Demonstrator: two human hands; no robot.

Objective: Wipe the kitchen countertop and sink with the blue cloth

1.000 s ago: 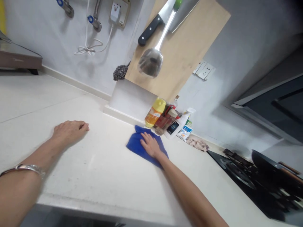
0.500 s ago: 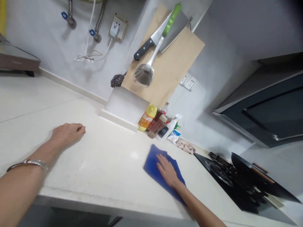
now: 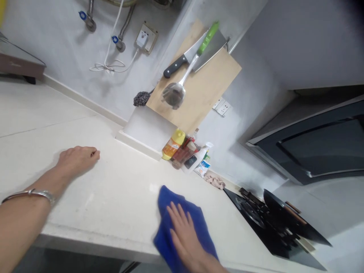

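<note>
Blue cloth (image 3: 165, 242) lies on a white counter (image 3: 119, 197) near a stove (image 3: 270, 229).

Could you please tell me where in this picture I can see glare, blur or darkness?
Head view: the white countertop shows a pale glare spot near the upper-left corner of the blue cloth; head view: the cloth's left edge is blurred, and print on the yellow-and-orange bottle is too soft to read; head view: the extreme top-right corner is dark.
</note>
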